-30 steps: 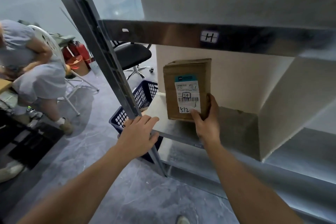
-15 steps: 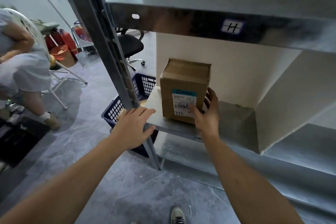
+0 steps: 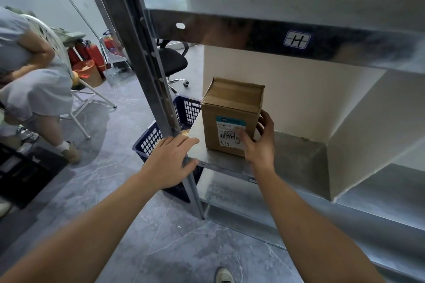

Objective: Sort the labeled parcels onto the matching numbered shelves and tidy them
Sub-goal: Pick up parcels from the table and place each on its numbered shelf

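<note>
The steel shelf (image 3: 287, 156) carries the box (image 3: 230, 108), standing upright, label (image 3: 227, 131) to the front. Left of the box, a blue basket (image 3: 151, 140) is on the floor; its contents I cannot tell. The right hand (image 3: 259, 147) grips the box's right front edge. The left hand (image 3: 167, 163) lies flat, fingers straight, left of the box.

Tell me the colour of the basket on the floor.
The basket is dark blue, head view.
</note>
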The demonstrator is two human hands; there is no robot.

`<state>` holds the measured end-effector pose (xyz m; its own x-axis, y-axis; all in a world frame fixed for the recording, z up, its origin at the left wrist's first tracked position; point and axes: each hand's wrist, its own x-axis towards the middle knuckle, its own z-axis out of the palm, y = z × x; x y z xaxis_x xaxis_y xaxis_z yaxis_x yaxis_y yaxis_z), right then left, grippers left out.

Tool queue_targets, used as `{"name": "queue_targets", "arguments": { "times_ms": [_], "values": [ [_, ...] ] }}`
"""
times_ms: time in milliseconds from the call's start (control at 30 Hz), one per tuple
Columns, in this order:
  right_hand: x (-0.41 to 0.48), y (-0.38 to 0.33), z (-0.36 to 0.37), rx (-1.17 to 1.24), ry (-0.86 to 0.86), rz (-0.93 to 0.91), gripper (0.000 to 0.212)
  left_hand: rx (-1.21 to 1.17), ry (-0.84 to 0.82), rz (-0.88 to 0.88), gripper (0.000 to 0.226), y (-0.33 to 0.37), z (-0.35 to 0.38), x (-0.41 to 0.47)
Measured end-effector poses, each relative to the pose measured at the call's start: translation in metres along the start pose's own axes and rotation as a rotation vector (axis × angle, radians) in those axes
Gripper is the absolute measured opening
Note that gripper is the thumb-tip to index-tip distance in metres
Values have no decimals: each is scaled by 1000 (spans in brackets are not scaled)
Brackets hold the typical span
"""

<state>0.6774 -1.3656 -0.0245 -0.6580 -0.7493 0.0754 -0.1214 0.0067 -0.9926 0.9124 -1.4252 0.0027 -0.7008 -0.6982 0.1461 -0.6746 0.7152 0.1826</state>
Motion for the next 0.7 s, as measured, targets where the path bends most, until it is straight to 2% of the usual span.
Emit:
{"name": "queue_targets", "arguments": {
  "times_ms": [200,300,367,500,700],
  "values": [
    [-1,3,1,-58,-17,-15,76,0,8,-4,47,7,-4,-3],
    [-9,2,-9,-141,-7,10,82,6,5,11,47,8,-6,-4],
    [-17,-1,-21,-227,-4,-12,78,15,-14,30,47,10,-7,-4],
    [-46,-7,-48,-505,-10,-40,62,21,-49,114,50,14,-9,-4],
    [-119,-11,-92,-1009,-75,-49,57,-21,-95,233,55,40,-11,-24]
  ]
}}
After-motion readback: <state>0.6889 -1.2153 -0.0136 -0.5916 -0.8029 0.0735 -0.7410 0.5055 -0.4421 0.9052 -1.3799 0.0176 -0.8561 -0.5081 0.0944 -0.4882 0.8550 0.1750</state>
